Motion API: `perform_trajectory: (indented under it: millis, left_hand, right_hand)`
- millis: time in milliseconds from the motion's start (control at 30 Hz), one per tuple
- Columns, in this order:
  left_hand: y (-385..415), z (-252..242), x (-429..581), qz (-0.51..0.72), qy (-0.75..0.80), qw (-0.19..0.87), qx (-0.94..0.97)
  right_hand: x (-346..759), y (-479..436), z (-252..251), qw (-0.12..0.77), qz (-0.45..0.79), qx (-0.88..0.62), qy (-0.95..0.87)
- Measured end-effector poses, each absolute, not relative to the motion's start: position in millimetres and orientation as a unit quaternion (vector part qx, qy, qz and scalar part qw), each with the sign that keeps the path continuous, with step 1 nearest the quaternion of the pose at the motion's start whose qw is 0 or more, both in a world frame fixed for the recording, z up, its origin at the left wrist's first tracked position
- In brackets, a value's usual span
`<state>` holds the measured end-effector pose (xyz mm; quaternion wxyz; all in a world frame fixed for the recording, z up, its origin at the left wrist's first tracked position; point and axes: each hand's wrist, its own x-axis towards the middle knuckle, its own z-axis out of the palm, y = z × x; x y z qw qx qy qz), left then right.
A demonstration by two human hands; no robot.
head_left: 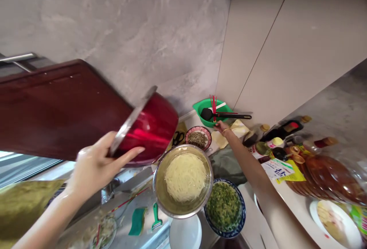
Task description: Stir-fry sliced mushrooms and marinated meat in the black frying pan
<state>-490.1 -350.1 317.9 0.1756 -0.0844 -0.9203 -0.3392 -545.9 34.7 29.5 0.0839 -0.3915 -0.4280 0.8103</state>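
Note:
My left hand [96, 165] grips the rim of a shiny red metal bowl [149, 126] and holds it tilted in the air, above and to the left of a steel bowl of pale shredded strands [183, 178]. My right arm stretches far across the counter. My right hand [223, 127], with a bracelet on its wrist, is pinched on the near ends of red chopsticks [213, 107]. They lie over a green bowl [200, 106] by the wall. A black spatula [223, 116] rests across that bowl, just beside my fingers.
A blue-rimmed bowl of chopped greens [224, 207], a white bowl [185, 234], a small patterned dish [198, 138] and scissors [177, 138] surround the steel bowl. Sauce bottles [282, 128] and packets crowd the right. A dark red board [54, 111] leans on the left, above the sink with a green sponge [137, 221] and peeler [155, 216].

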Motion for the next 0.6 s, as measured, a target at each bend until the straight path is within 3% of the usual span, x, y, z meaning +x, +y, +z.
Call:
perform_trajectory:
  millis: [167, 300, 600]
  left_hand:
    - [-314.6, 303.8, -519.6, -0.3, -0.913, 0.023, -0.276]
    - [-305.5, 280.1, -534.4, -0.279, -0.9, -0.012, -0.335]
    - [-299.3, 249.9, -532.3, 0.071, -0.845, 0.013, -0.53]
  right_hand:
    - [-548.1, 43.1, 39.2, 0.062, 0.814, -0.412, -0.404]
    - [-545.3, 49.0, 45.0, 0.052, 0.804, -0.432, -0.406]
    - [-541.1, 41.9, 45.8, 0.097, 0.777, -0.476, -0.4]
